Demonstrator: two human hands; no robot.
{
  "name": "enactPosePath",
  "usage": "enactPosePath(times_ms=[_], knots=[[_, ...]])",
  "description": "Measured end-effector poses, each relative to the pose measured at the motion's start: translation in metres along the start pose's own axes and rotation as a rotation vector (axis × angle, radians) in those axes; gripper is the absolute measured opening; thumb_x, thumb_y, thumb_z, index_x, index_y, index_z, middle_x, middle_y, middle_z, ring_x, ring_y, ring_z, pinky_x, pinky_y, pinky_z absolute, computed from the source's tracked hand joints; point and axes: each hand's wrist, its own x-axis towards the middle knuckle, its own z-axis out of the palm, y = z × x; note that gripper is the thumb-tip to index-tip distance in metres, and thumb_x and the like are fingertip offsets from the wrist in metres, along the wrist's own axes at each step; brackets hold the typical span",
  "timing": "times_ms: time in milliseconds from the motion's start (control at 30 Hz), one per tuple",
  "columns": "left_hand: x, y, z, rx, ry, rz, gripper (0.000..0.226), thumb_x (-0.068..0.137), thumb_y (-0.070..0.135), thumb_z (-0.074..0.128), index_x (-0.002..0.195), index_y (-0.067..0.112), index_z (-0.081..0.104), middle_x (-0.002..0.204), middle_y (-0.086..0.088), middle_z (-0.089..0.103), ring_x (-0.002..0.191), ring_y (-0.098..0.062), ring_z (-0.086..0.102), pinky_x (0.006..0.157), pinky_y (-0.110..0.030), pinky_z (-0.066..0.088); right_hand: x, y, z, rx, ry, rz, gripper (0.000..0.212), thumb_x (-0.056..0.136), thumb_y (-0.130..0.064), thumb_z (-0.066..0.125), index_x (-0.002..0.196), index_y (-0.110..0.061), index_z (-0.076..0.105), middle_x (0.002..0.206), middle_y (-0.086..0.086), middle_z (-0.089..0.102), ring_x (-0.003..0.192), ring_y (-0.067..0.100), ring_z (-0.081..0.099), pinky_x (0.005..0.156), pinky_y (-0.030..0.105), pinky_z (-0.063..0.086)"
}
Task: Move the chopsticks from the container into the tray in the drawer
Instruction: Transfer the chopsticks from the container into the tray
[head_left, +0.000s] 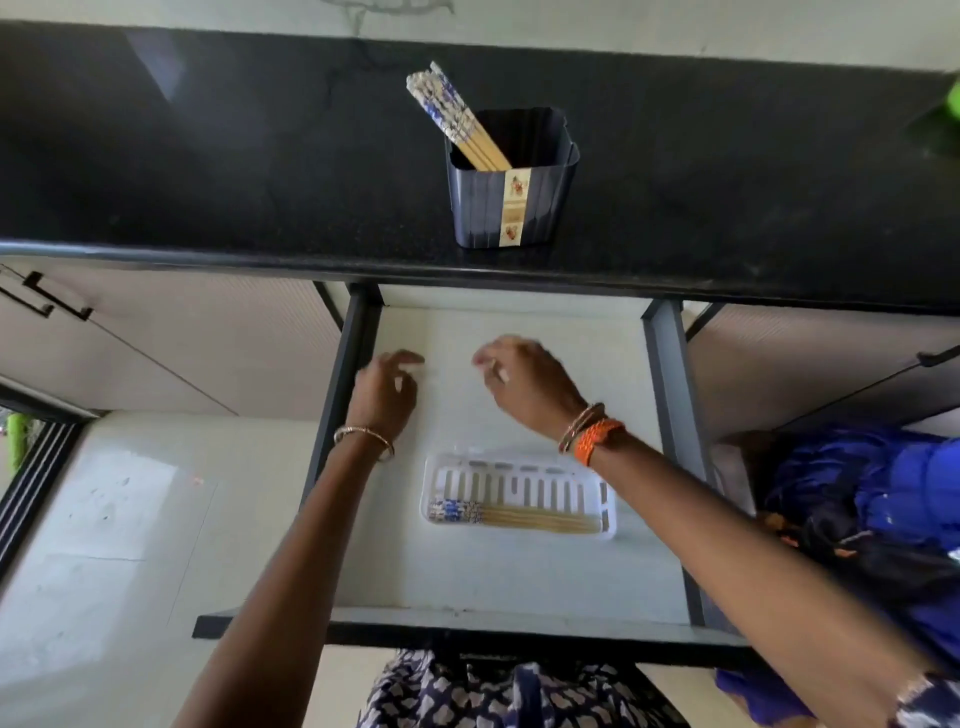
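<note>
Both grips hang empty mid-frame over the open drawer (519, 582): left hand (387, 392) and right hand (524, 384) with fingers loosely curled, pinching nothing. Below them, some chopsticks (514, 514) lie in the white tray (519, 462). More chopsticks (452, 117) lean in the dark container (511, 202) on the black tabletop (208, 156), upper centre.

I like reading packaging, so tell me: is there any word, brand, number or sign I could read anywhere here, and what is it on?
No readable text anywhere.
The container has a cream label strip with small orange pictures only; any lettering is too small to tell.
The chopsticks in the container and in the tray carry a blue pattern, not words.
The tray is plain.
</note>
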Motion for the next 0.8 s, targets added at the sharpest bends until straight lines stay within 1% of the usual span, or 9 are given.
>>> enactPosePath(times_ms=[133, 200, 300, 367, 467, 533, 600, 667, 800], knots=[[0.075, 0.061, -0.031, -0.149, 0.088, 0.121, 0.036, 0.081, -0.009, 0.043, 0.105, 0.005, 0.066, 0.106, -0.012, 0.07, 0.098, -0.023, 0.066, 0.089, -0.029, 0.051, 0.077, -0.017, -0.078, 0.184, 0.381, -0.046, 0.017, 0.088, -0.003, 0.054, 0.087, 0.003, 0.07, 0.073, 0.013, 0.068, 0.066, 0.018, 0.06, 0.06, 0.026, 0.045], [0.105, 0.086, -0.039, -0.228, 0.093, 0.128, 0.036, 0.08, -0.011, 0.042, 0.102, 0.005, 0.066, 0.097, -0.008, 0.07, 0.09, -0.02, 0.066, 0.084, -0.032, 0.055, 0.118, -0.022, -0.105, 0.207, 0.437, -0.009, 0.018, 0.089, -0.006, 0.054, 0.087, 0.002, 0.071, 0.07, 0.009, 0.066, 0.064, 0.014, 0.057, 0.059, 0.023, 0.042], [0.14, 0.112, -0.042, -0.294, 0.149, 0.069, 0.024, 0.086, 0.0, 0.048, 0.101, 0.009, 0.065, 0.09, -0.003, 0.067, 0.08, -0.016, 0.063, 0.074, -0.042, 0.059, 0.175, -0.013, -0.123, 0.178, 0.355, 0.159, 0.024, 0.089, -0.006, 0.048, 0.095, 0.0, 0.071, 0.099, 0.013, 0.073, 0.093, 0.024, 0.068, 0.084, 0.032, 0.054], [0.156, 0.124, -0.04, -0.264, 0.184, 0.069, 0.02, 0.087, 0.006, 0.052, 0.104, 0.008, 0.063, 0.097, -0.008, 0.069, 0.085, -0.021, 0.064, 0.079, -0.041, 0.058, 0.205, -0.001, -0.126, 0.121, 0.229, 0.281, 0.026, 0.087, -0.001, 0.043, 0.091, 0.004, 0.068, 0.1, 0.017, 0.071, 0.098, 0.032, 0.064, 0.093, 0.037, 0.05], [0.17, 0.129, -0.034, -0.121, 0.201, 0.125, 0.022, 0.085, 0.007, 0.059, 0.107, 0.006, 0.064, 0.107, -0.013, 0.065, 0.091, -0.021, 0.065, 0.082, -0.022, 0.05, 0.234, 0.012, -0.117, 0.024, 0.015, 0.393, 0.024, 0.087, 0.0, 0.042, 0.065, -0.007, 0.049, 0.065, 0.004, 0.049, 0.073, 0.026, 0.052, 0.074, 0.029, 0.041], [0.175, 0.126, -0.031, -0.078, 0.232, 0.147, 0.017, 0.085, 0.009, 0.062, 0.1, 0.005, 0.067, 0.106, -0.013, 0.064, 0.083, -0.013, 0.061, 0.075, -0.015, 0.046, 0.249, 0.019, -0.109, 0.029, -0.108, 0.41, 0.025, 0.091, -0.003, 0.042, 0.069, -0.008, 0.051, 0.068, 0.004, 0.05, 0.078, 0.025, 0.053, 0.065, 0.029, 0.042], [0.177, 0.122, -0.029, -0.054, 0.264, 0.169, 0.014, 0.085, 0.012, 0.063, 0.094, 0.003, 0.069, 0.102, -0.013, 0.064, 0.079, -0.01, 0.056, 0.071, -0.015, 0.043, 0.258, 0.028, -0.102, 0.061, -0.182, 0.389, 0.024, 0.094, -0.005, 0.043, 0.089, -0.002, 0.065, 0.091, 0.011, 0.065, 0.089, 0.028, 0.058, 0.072, 0.031, 0.046], [0.178, 0.118, -0.029, -0.068, 0.272, 0.178, 0.015, 0.085, 0.013, 0.063, 0.093, 0.003, 0.069, 0.1, -0.014, 0.065, 0.078, -0.01, 0.057, 0.072, -0.019, 0.046, 0.262, 0.034, -0.098, 0.113, -0.135, 0.373, 0.024, 0.093, -0.004, 0.048, 0.108, -0.003, 0.067, 0.112, 0.012, 0.068, 0.103, 0.027, 0.063, 0.078, 0.028, 0.045], [0.179, 0.116, -0.03, -0.086, 0.273, 0.174, 0.014, 0.085, 0.015, 0.063, 0.092, 0.004, 0.069, 0.098, -0.014, 0.066, 0.078, -0.011, 0.057, 0.073, -0.022, 0.048, 0.263, 0.042, -0.096, 0.177, 0.024, 0.329, 0.023, 0.089, -0.008, 0.062, 0.111, -0.004, 0.067, 0.116, 0.012, 0.068, 0.108, 0.023, 0.063, 0.079, 0.024, 0.044]])
